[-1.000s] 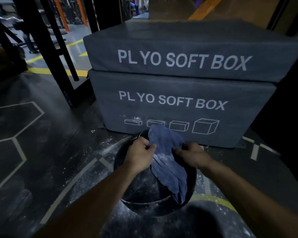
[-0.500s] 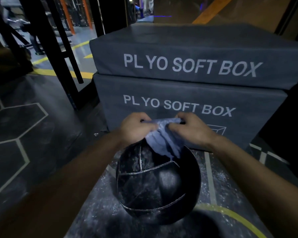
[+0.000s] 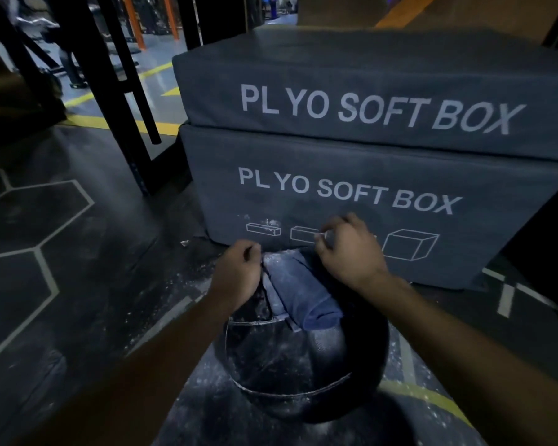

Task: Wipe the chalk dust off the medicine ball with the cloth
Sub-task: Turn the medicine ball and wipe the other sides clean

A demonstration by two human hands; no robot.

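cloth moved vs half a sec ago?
Yes. The cloth was bunched up against the lower plyo box lettering; it now lies lower, on the ball.

The room is dim. Two grey padded boxes [image 3: 368, 149] are stacked one on the other, each printed "PLYO SOFT BOX" in white, the lower also with small box outlines. The dark rubber floor [image 3: 78, 284] carries pale hexagon lines and scattered white powder. Black rack uprights [image 3: 110, 75] stand at left, with yellow floor stripes [image 3: 116, 123] and orange posts [image 3: 171, 14] beyond.
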